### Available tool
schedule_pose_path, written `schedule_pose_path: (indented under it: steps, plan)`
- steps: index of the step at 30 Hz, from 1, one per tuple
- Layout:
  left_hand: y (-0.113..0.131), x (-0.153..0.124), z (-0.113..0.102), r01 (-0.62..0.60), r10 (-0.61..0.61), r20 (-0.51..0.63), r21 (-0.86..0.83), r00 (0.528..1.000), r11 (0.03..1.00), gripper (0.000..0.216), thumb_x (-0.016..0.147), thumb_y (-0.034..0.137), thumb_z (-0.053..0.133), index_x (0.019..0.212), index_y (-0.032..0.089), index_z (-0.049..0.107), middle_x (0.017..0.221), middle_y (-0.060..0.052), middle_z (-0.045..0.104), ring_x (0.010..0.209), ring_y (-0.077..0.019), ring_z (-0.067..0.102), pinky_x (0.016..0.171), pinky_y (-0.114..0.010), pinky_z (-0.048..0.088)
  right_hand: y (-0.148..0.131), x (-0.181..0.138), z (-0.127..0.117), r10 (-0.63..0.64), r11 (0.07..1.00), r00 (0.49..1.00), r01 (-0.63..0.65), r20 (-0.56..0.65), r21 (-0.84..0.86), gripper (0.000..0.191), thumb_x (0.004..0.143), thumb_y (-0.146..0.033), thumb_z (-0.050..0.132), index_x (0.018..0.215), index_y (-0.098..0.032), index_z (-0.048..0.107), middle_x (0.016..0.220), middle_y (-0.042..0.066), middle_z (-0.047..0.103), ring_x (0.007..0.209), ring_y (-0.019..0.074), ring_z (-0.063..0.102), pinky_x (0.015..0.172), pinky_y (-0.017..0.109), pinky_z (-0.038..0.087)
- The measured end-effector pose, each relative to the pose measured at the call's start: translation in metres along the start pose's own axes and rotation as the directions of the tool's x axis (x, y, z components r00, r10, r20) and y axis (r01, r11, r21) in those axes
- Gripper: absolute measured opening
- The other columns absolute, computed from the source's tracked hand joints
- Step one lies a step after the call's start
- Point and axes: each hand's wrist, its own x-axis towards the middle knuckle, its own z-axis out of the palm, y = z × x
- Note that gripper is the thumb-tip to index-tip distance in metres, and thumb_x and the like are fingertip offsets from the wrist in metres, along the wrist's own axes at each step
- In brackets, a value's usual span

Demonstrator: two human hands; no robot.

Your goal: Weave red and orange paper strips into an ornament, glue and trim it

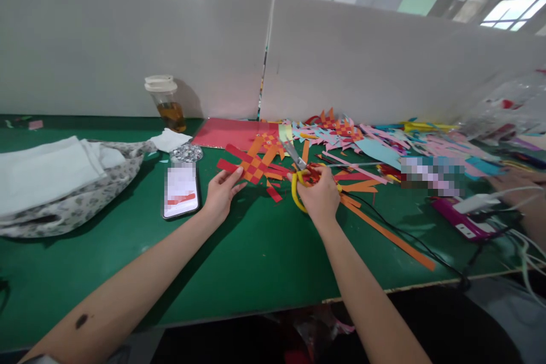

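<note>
Left hand (222, 190) pinches woven paper (255, 169) mid-frame; right hand (322, 196) grips scissors (301, 164) right of centre; keeping the woven paper taut should help cutting.

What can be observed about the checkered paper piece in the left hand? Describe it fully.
The checkered paper piece has a woven centre of red and orange squares, with loose strip ends sticking out, red to the left and orange toward the top. It looks like flat, interlaced paper strips. The left hand pinches its left side, thumb on the near face, holding it tilted over the green table.
</note>
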Motion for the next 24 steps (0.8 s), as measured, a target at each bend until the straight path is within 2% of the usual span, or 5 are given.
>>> schedule_pose_path:
  steps: [3, 7, 13, 20, 24]
  plan:
    - [-0.001, 0.0, 0.002, 0.03, -0.031, 0.026, 0.031, 0.999, 0.999, 0.025, 0.057, 0.025, 0.077, 0.062, 0.013, 0.057, 0.064, 0.001, 0.06, 0.063, -0.009, 0.06, 0.064, -0.022, 0.052, -0.003, -0.001, -0.004, -0.003, 0.991, 0.997, 0.012, -0.071, 0.132, 0.045, 0.068, -0.054, 0.057, 0.096, -0.021, 0.044, 0.089, 0.007, 0.059, 0.077, 0.0229, 0.056, 0.063, 0.033, 0.04]
    - [-0.001, -0.003, 0.004, 0.037, -0.043, 0.094, 0.066, 0.995, 0.997, 0.026, 0.056, 0.026, 0.078, 0.065, 0.013, 0.057, 0.064, 0.002, 0.061, 0.062, -0.0085, 0.061, 0.063, -0.021, 0.052, -0.012, -0.011, -0.007, -0.234, 0.949, 0.968, 0.249, -0.094, 0.193, 0.048, 0.067, -0.05, 0.061, 0.098, -0.02, 0.043, 0.087, 0.007, 0.056, 0.07, 0.0191, 0.054, 0.064, 0.032, 0.042]
    - [-0.004, -0.003, 0.002, -0.016, -0.002, 0.147, 0.122, 0.989, 0.992, 0.036, 0.054, 0.025, 0.078, 0.083, 0.015, 0.059, 0.079, -0.002, 0.067, 0.074, -0.0147, 0.064, 0.067, -0.025, 0.053, -0.027, -0.027, -0.001, -0.547, 0.828, 0.837, 0.539, 0.014, 0.156, 0.041, 0.069, -0.048, 0.059, 0.094, -0.019, 0.044, 0.087, 0.008, 0.056, 0.083, 0.022, 0.056, 0.065, 0.03, 0.044]
    - [-0.009, -0.003, 0.003, -0.141, 0.078, 0.209, 0.304, 0.975, 0.942, 0.028, 0.067, 0.036, 0.067, 0.087, 0.017, 0.061, 0.087, -0.004, 0.064, 0.083, -0.017, 0.061, 0.067, -0.028, 0.053, -0.022, -0.023, 0.001, -0.458, 0.879, 0.888, 0.458, -0.032, 0.134, 0.04, 0.067, -0.043, 0.061, 0.093, -0.02, 0.042, 0.086, 0.006, 0.056, 0.079, 0.0195, 0.057, 0.06, 0.028, 0.044]
    - [-0.009, -0.003, -0.002, -0.39, 0.285, 0.281, 0.463, 0.916, 0.796, 0.068, 0.06, 0.024, 0.072, 0.123, 0.028, 0.045, 0.132, -0.007, 0.044, 0.118, -0.0263, 0.044, 0.091, -0.04, 0.044, -0.018, -0.02, 0.0, -0.363, 0.917, 0.93, 0.367, -0.053, 0.154, 0.039, 0.067, -0.042, 0.061, 0.094, -0.021, 0.042, 0.09, 0.006, 0.058, 0.08, 0.02, 0.058, 0.06, 0.028, 0.044]
